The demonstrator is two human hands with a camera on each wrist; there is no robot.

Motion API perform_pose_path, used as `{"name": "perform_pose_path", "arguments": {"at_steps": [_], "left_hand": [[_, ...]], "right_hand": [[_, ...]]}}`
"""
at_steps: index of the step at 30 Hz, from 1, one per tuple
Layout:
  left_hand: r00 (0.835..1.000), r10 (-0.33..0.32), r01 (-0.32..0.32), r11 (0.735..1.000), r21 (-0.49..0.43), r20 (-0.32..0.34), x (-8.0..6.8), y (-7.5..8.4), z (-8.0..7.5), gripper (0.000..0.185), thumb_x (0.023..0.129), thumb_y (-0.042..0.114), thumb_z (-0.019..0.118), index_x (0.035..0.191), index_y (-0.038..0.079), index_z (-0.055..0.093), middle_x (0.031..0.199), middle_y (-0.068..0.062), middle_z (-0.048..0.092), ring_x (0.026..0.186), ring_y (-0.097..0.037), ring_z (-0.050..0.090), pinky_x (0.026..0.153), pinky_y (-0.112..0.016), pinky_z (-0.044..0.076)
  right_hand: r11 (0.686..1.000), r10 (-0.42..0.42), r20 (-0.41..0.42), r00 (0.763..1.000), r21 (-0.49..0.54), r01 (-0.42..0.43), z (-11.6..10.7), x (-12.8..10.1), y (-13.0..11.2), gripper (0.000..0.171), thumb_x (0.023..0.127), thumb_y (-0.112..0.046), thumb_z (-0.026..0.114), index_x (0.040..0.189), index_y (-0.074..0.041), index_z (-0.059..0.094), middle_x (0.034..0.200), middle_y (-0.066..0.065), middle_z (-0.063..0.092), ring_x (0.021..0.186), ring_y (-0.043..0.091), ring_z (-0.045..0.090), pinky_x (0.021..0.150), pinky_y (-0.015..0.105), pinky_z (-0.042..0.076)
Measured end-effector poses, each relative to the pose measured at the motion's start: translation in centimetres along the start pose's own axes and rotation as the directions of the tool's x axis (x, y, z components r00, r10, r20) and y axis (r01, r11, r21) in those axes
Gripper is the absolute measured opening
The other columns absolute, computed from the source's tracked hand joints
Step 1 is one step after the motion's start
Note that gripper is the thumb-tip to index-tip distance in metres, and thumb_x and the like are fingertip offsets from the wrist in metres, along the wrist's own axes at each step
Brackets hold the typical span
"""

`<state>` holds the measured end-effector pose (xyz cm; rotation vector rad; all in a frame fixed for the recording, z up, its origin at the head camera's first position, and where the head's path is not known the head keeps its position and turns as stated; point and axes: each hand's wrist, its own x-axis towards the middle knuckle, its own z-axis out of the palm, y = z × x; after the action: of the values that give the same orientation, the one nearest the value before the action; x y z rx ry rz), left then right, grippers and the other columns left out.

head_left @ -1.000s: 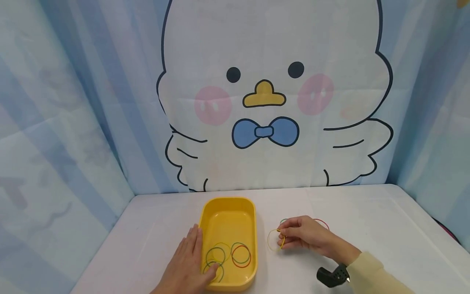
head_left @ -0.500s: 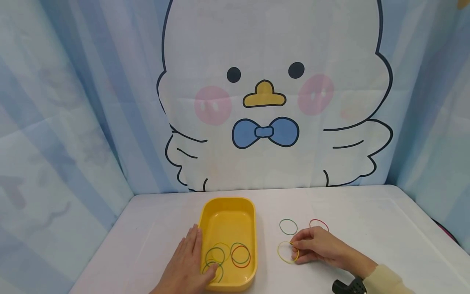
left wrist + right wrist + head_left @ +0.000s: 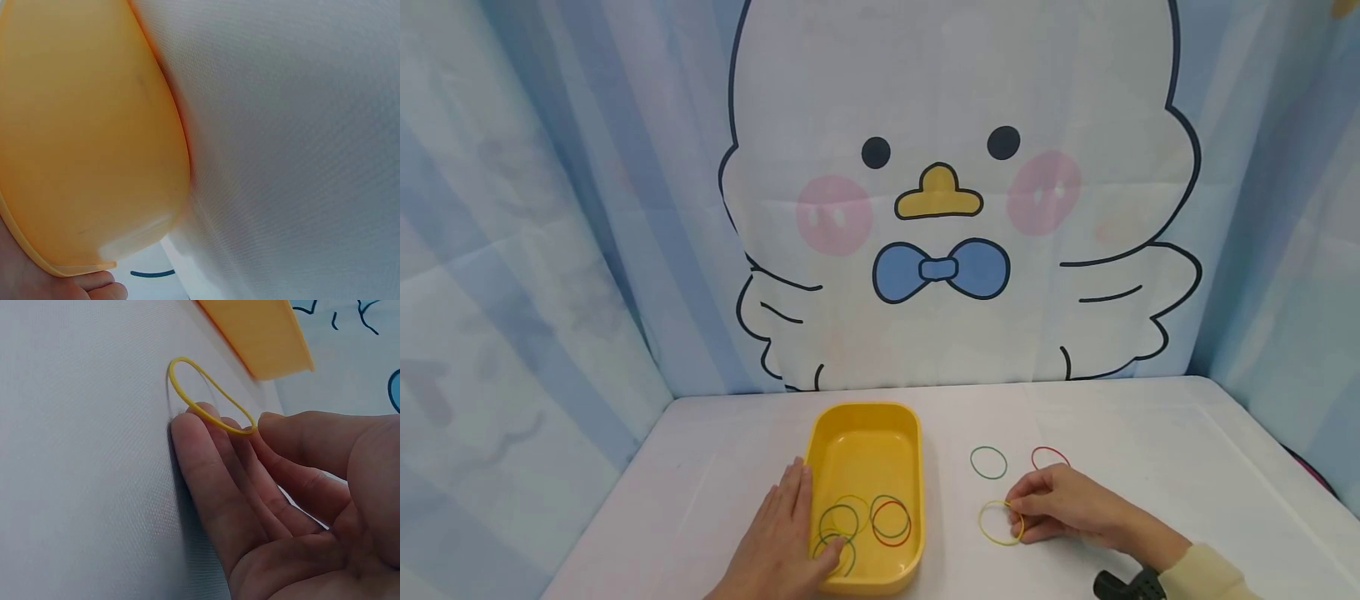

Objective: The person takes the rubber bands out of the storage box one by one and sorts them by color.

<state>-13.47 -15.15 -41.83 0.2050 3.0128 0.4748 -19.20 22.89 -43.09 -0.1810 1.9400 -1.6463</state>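
My right hand [image 3: 1063, 512] pinching thin yellow rubber band [image 3: 1000, 522] between thumb and fingertips [image 3: 206, 419], round loop lying on white cloth-textured worktop [image 3: 1150, 450]. My left hand [image 3: 786, 537] lying flat, fingers straight, pressing against smooth yellow plastic tray [image 3: 865, 433], rounded oblong. Green band [image 3: 988, 462] and red band [image 3: 1049, 457] lying near right hand. More coloured loops resting inside tray.
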Motion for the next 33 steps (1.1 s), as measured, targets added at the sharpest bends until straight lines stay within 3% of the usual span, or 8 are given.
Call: {"name": "perform_pose_path", "arguments": {"at_steps": [11,19,33], "left_hand": [[1.0,0.004,-0.004,1.0,-0.008,0.001,-0.1,-0.2,-0.1,0.097,0.088,0.057,0.056,0.156,-0.004,0.021,0.166,-0.019,0.013,0.151,-0.034,0.022,0.122,-0.054,0.022],[1.0,0.008,-0.008,1.0,-0.015,-0.006,-0.1,-0.2,-0.1,0.097,0.088,0.056,0.057,0.155,-0.004,0.021,0.165,-0.019,0.014,0.151,-0.035,0.023,0.122,-0.054,0.022],[1.0,0.005,-0.005,1.0,-0.021,-0.009,0.1,-0.2,0.1,0.096,0.088,0.055,0.057,0.155,-0.004,0.021,0.166,-0.019,0.014,0.151,-0.034,0.022,0.123,-0.053,0.021]], "right_hand": [[0.989,-0.043,-0.05,0.998,-0.142,0.035,-1.1,-0.4,-0.6,0.032,0.094,-0.011,0.065,0.114,0.014,0.063,0.095,0.009,0.073,0.084,0.017,0.069,0.076,0.032,0.061],[0.982,0.0,-0.091,0.996,-0.188,-0.018,-1.5,-0.6,-1.0,0.031,0.094,-0.012,0.064,0.114,0.011,0.064,0.095,0.008,0.073,0.085,0.018,0.069,0.077,0.034,0.061],[0.983,-0.076,-0.004,0.997,-0.168,0.075,0.6,1.1,-5.5,0.036,0.096,-0.017,0.063,0.119,0.01,0.061,0.104,0.016,0.071,0.091,0.019,0.07,0.084,0.035,0.061]]}}
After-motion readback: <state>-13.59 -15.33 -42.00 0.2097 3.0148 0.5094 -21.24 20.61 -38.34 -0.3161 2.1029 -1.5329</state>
